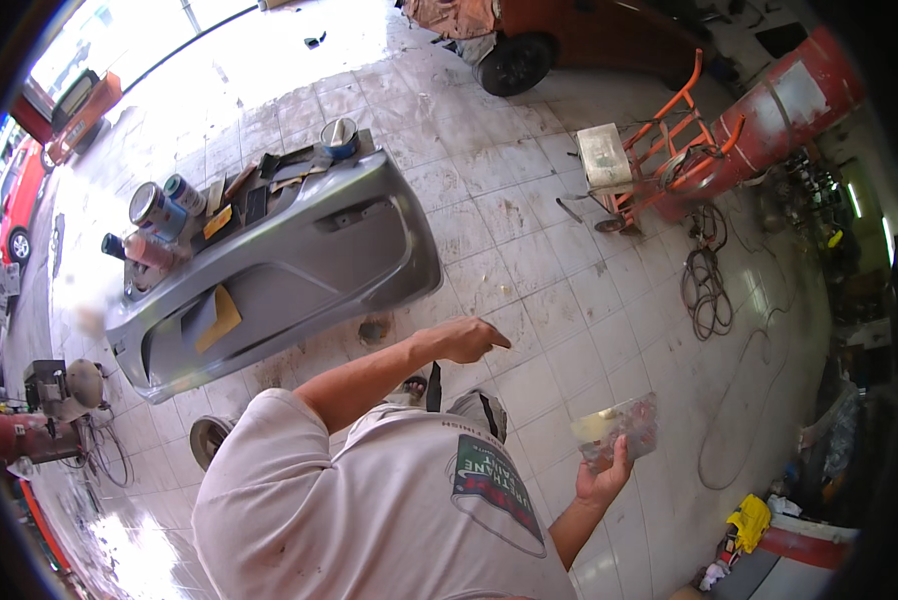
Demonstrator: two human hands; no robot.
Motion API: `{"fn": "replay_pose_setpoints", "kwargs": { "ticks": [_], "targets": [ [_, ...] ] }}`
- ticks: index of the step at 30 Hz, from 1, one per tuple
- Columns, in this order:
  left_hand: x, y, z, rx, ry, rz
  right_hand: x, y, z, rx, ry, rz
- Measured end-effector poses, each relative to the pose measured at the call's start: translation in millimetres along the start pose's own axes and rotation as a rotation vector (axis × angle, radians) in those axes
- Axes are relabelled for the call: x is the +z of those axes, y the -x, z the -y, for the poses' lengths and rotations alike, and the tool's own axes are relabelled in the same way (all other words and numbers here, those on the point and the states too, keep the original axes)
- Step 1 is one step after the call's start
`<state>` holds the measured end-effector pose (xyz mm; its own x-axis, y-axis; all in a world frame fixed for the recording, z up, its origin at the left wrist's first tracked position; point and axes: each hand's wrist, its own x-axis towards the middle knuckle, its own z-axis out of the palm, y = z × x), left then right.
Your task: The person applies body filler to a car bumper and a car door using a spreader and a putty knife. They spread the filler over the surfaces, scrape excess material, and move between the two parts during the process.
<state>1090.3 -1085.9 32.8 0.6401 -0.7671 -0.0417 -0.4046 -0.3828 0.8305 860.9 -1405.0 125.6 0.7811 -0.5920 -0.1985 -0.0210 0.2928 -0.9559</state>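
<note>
My left arm reaches across in front of me, and my left hand [472, 341] is over the tiled floor, right of a grey car body panel [299, 275]. Its fingers are curled together with the forefinger side foremost; anything inside them is too small to make out. Lower right, my right hand [603, 482] grips the edge of a thin flat mixing board [617, 432], thumb on top. Yellow and reddish smears mark the board. A folded tan and grey sheet, like sandpaper [219, 318], lies on the panel.
Beyond the panel stand paint cans [157, 210], a blue tub [340, 138] and several flat tools. An orange hand truck [684, 130] and red cylinder [769, 125] stand far right, with a coiled hose [706, 295] on the floor. An orange car [589, 45] is at the back.
</note>
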Motion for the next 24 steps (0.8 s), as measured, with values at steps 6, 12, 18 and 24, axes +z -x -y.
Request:
{"fn": "replay_pose_setpoints", "kwargs": {
  "ticks": [6, 12, 18, 24],
  "targets": [
    [57, 51, 232, -0.652, -0.151, -0.081, 72, -152, 14, 0.094, -0.086, 0.149],
    [130, 210, 243, -1.126, -0.275, 0.376, 129, -315, 57, 0.124, -0.048, 0.245],
    [98, 106, 155, -1.416, 0.315, -0.414, 242, -449, 76, 0.168, 0.000, 0.583],
    [-65, -65, 216, -0.949, 0.168, -0.725, 370, -525, 39, 0.260, 0.010, 0.826]
  ]
}}
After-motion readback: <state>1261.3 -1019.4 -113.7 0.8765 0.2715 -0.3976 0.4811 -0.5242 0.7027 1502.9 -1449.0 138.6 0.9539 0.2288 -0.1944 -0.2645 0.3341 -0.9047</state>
